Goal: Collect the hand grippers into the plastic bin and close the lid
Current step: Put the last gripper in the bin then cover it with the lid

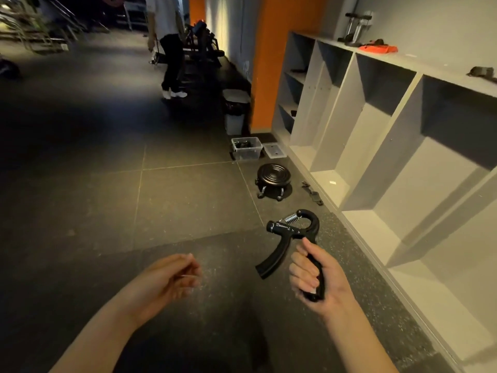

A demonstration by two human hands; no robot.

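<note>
A: Hand gripper (289, 231) progress, quick. Big stuff first.

B: Shelf unit (376, 130) fills the right side of the frame. Its compartments are open and I see no gripper in any of them. Floor (107, 197) takes up the left and centre, with no loose gripper visible on it.

A: Bin?

B: Plastic bin (246, 150) sits on the floor just above frame centre, by the far end of the shelf unit. The top is open and there are dark items inside. They're probably grippers already collected, but too small to be sure. Lid (274, 151) lies flat just beside it, to its right in the frame, so closing is not yet done.

A: Anything between bin and hands?

B: A round black stool (273, 175), with a strap (313, 194) near it along the shelf base.

A: Hands?

B: Right hand (314, 275), lower right of centre, has its fingers wrapped round one handle of the gripper. The other handle sticks out free to the left, spring end up. It's held in the air, well apart from the bin. Left hand (169, 275), lower centre-left, has loosely curled fingers and holds nothing.

A: Stage?

B: Mid to late, I'd judge. This one needs carrying over and dropping in, then the lid goes on. I can't tell whether more are out of view.

A: Text?

B: There are pale marks along the gripper's adjustment bar, too small to read. No brand is legible, and a dark mark on the lid is unreadable.
</note>
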